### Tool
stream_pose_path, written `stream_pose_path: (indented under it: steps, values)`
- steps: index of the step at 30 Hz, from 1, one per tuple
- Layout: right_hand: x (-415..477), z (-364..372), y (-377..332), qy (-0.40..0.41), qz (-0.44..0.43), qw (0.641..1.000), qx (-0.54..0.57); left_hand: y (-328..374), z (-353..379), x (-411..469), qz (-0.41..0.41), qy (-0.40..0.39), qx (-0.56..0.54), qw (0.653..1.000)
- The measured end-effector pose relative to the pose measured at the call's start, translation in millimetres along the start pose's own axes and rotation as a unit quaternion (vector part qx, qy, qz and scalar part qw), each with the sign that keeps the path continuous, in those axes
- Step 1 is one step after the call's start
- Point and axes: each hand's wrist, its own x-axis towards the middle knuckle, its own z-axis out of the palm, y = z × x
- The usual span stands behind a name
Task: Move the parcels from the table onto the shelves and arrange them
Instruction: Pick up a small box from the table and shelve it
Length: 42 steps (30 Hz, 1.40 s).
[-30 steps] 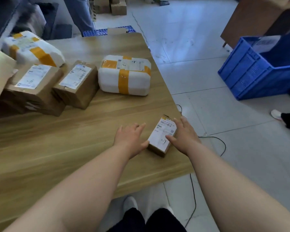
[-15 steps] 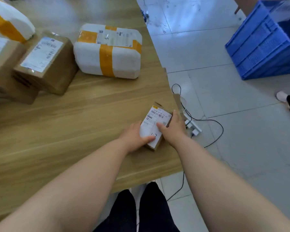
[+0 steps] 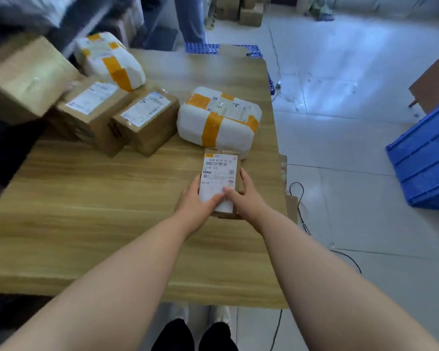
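**Two hands on one small parcel [image 3: 219,171], near right of the tabletop [image 3: 99,211]**

Item 1, small parcel: flat brown cardboard oblong, white barcode label facing up. It lies lengthwise from near to far, and its far end shows in front of item 2. Whether its underside touches the wood cannot be told.

- Hold, left hand [image 3: 197,202]: clasps the left long side, fingers [image 3: 196,184] running along that edge, thumb laid over the near part of the label.
- Hold, right hand [image 3: 245,197]: clasps the right long side, fingers curled round the edge, thumb on the label close to the other thumb.
- Arms: both forearms bare, stretched forward over the near edge and converging on the parcel.

Item 2, white parcel [image 3: 218,120]: padded, bound crosswise in orange tape, label on top. It sits just beyond item 1, by the right edge.

Items 3 and 4, right brown box [image 3: 147,120] and left brown box [image 3: 91,112]: side by side and touching, left of item 2, labels up.

Item 5, second white parcel [image 3: 109,59]: orange tape, at the far left behind the boxes.

Item 6, large carton [image 3: 23,77]: plain brown, at the left edge, blurred.

Off the tabletop: blue crate [image 3: 426,158] on the tiled floor [image 3: 352,148] to the right. A black cable [image 3: 299,198] lies on the floor beside the right edge.
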Motion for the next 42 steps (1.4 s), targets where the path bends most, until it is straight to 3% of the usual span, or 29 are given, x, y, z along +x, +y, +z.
stream_pose_path:
  steps: [7, 11, 14, 19, 24, 29, 35, 42]
  values:
    - [-16, 114, -64, -0.152, -0.055, 0.984, -0.079, -43, -116, -66, -0.013, 0.182, -0.078, 0.98]
    - [-50, 211, -85, -0.233, -0.094, 0.959, -0.127, -82, -185, -139, -0.035, 0.234, -0.107, 0.966]
    - [-87, 288, -96, -0.303, -0.127, 0.93, -0.168, -109, -230, -204, -0.04, 0.288, -0.067, 0.954]
    - [-178, 417, -101, -0.416, -0.189, 0.855, -0.244, -165, -294, -326, -0.114, 0.424, 0.003, 0.898]
    - [-281, 522, -67, -0.543, -0.249, 0.751, -0.281, -234, -319, -454, -0.208, 0.538, 0.0, 0.817]
    - [-380, 584, -20, -0.655, -0.257, 0.628, -0.331, -267, -295, -566, -0.252, 0.617, -0.098, 0.739]
    - [-486, 624, 36, -0.742, -0.259, 0.488, -0.379, -268, -249, -656, -0.314, 0.734, -0.114, 0.592]
    - [-599, 631, 89, -0.83, -0.251, 0.287, -0.406, -251, -192, -732, -0.37, 0.814, -0.138, 0.426]
